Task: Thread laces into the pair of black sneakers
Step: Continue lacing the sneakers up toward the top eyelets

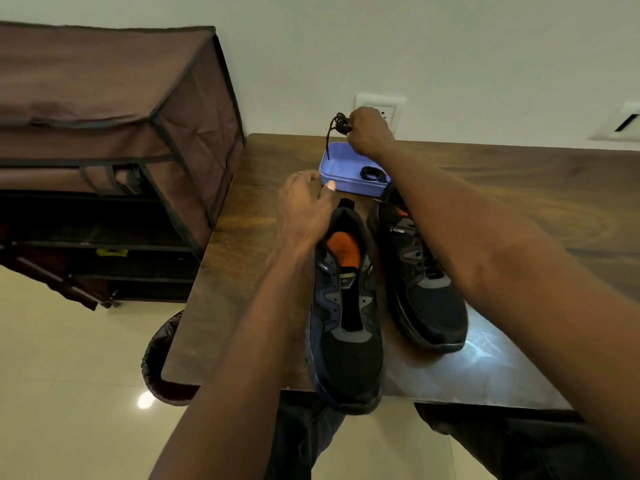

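Head camera looks steeply down, close.

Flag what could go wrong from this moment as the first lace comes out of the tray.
1. The left sneaker has its toe past the table edge; a tug while threading might tip it off.
2. The bundled lace in the right hand looks tangled and may knot when pulled out.
3. The right forearm crosses over the right sneaker and blue tray, so drawing back could knock either.

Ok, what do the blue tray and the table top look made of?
Blue tray: likely plastic, matte, judging by its even colour and thin moulded rim. Table: dark wood or wood-look laminate; grain swirls show, and its glossy near edge mirrors light. Which one, the picture cannot tell.
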Motion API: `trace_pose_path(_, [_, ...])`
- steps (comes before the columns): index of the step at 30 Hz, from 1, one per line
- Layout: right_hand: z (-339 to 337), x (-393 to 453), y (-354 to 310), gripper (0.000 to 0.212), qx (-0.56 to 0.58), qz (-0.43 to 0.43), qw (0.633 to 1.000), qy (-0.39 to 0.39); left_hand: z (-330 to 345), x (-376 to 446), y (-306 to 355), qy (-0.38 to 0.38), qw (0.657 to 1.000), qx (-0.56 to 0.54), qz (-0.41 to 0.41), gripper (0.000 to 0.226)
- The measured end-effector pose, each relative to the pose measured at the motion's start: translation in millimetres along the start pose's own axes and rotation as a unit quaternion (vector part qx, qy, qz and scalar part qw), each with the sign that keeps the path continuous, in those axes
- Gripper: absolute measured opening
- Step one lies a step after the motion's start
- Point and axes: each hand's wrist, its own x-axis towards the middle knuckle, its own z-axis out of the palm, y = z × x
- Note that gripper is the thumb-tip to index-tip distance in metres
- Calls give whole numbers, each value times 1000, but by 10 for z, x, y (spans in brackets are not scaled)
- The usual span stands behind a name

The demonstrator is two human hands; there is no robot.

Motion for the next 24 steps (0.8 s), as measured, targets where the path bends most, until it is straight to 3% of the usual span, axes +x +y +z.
trace_pose_path(4, [-478,-518,-24,19,101,15,995,-19,-113,-182,37,27,998,-42,-41,42])
trace_pose_path(7, [-785,-1214,-17,8,208,25,974,-90,-233,-481,103,39,993,-97,-49,44])
trace_pose_path(10, [-1073,-2015,-21,4,299,8,915,-270,-353,-820,186,-8,980,-194,-42,44])
trace_pose_path(12, [-1174,-2486,-27,7,259,-20,888,-379,-429,-1070,243,-36,958,-278,-53,34])
trace_pose_path(13, [-1173,-2652,-29,6,230,-28,888,-398,-447,-1179,267,-48,945,-315,-66,28])
trace_pose_path(16, [-1087,-2973,-28,10,193,-16,920,-340,-452,-1425,231,-97,921,-362,-102,19])
trace_pose_path(21, [-972,-3223,3,15,243,6,922,-301,-433,-1523,111,-282,892,-330,-126,30])
trace_pose_path(24, [-964,-3277,7,13,222,17,931,-289,-379,-1522,101,-327,894,-286,-107,28])
